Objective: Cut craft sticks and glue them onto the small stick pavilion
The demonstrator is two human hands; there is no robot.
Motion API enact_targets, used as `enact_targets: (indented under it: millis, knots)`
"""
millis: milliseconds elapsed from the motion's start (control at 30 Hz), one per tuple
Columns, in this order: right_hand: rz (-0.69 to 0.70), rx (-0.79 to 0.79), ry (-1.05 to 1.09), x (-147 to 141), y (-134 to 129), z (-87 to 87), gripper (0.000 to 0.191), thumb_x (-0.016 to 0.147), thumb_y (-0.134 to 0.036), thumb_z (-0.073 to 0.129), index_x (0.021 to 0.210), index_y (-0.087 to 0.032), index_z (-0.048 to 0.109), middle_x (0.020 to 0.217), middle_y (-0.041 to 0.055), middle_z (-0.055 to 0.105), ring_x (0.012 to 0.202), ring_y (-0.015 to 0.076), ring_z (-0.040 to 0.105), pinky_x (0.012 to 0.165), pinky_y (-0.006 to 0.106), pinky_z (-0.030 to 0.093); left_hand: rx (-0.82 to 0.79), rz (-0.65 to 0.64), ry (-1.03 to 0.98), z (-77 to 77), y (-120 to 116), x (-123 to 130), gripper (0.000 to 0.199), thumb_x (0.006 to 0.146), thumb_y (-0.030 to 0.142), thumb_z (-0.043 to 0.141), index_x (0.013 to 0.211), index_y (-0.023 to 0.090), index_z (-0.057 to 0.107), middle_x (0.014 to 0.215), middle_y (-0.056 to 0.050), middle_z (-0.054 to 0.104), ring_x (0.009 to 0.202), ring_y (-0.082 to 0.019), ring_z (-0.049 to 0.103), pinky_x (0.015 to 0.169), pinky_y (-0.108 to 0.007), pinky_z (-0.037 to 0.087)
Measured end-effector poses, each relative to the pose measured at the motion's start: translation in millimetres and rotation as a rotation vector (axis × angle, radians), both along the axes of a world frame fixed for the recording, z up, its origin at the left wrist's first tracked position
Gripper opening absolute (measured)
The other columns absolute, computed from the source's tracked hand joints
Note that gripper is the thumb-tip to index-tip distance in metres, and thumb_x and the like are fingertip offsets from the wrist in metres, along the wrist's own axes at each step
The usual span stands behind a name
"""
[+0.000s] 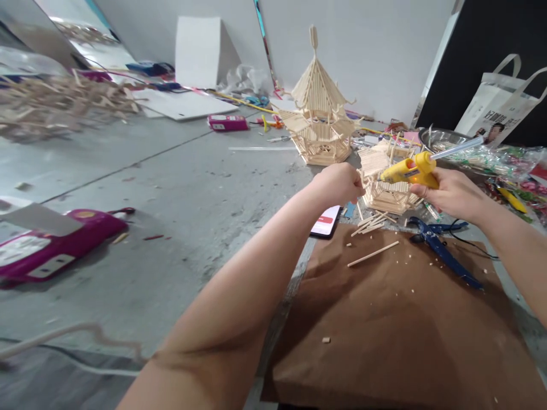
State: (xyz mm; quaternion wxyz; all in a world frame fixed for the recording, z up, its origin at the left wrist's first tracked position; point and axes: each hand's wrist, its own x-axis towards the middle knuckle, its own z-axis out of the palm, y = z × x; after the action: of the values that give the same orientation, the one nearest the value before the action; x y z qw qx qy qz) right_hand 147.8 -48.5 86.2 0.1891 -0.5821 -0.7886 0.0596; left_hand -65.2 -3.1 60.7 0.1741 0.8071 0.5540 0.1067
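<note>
My right hand is wrapped round a yellow hot glue gun, with a clear glue stick poking out of its back. The gun's nozzle points left, close to my left hand. The fingers of that hand are pinched together at the left side of a small, partly built wooden-stick pavilion; what they grip is too small to make out. Behind it stands a taller stick pagoda with a pointed roof. Loose wooden sticks lie just in front of the small pavilion.
Blue cutting pliers and a single stick lie on brown paper. A phone rests under my left wrist. Purple power strips and a stick pile are at left; a metal bowl and packets at right.
</note>
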Motion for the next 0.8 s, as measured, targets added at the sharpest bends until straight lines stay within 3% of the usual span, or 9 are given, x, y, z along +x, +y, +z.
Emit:
enact_targets:
  millis: [533, 800]
  knots:
    - [0.046, 0.029, -0.012, 0.6, 6.5, -4.9, 0.042, 0.073, -0.055, 0.049, 0.094, -0.021, 0.061, 0.085, 0.005, 0.064, 0.079, 0.0216, 0.058, 0.067, 0.035, 0.044, -0.024, 0.025, -0.042, -0.1, -0.8, 1.3, 0.017, 0.064, 0.024, 0.051, 0.061, 0.015, 0.065, 0.056, -0.003, 0.062, 0.048, -0.012, 0.052, 0.053, -0.025, 0.036]
    - [0.046, 0.042, -0.007, 1.1, 7.6, -6.5, 0.043, 0.072, -0.055, 0.05, 0.095, -0.02, 0.061, 0.088, 0.0051, 0.064, 0.08, 0.0223, 0.058, 0.072, 0.037, 0.044, -0.013, 0.02, -0.036, 0.2, 0.5, 1.2, 0.018, 0.066, 0.025, 0.051, 0.06, 0.015, 0.065, 0.055, -0.002, 0.063, 0.046, -0.01, 0.052, 0.05, -0.023, 0.035]
